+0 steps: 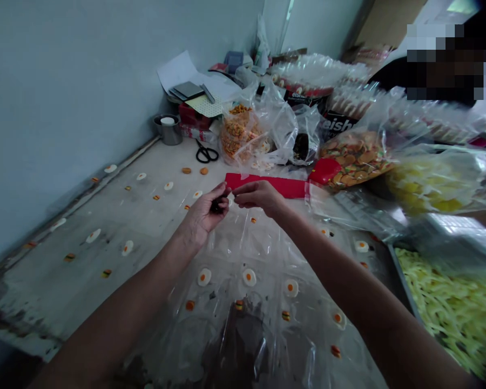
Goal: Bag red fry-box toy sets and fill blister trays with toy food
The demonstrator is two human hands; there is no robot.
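Observation:
My left hand [211, 209] is closed around a small clump of dark pieces [217, 203], whose kind I cannot make out. Close beside its fingertips is my right hand [259, 197], fingers drawn together in a pinch; whatever is between them is too small to name. Both hands hover above clear plastic sheeting with pockets [222, 246]. Spaced over it in rows lie fried-egg-shaped candies [249, 277] and small burger-shaped candies [238, 305]. Just beyond the hands lies a flat red strip [283, 186].
Black scissors [206, 153] and a metal cup [169, 131] lie at the back left. Bags of orange pieces [241, 138], burger-like candies [354, 162] and yellow pieces [429, 183] line the back right. A tray of pale yellow strips [449, 302] stands right. Another person [433, 70] is beyond.

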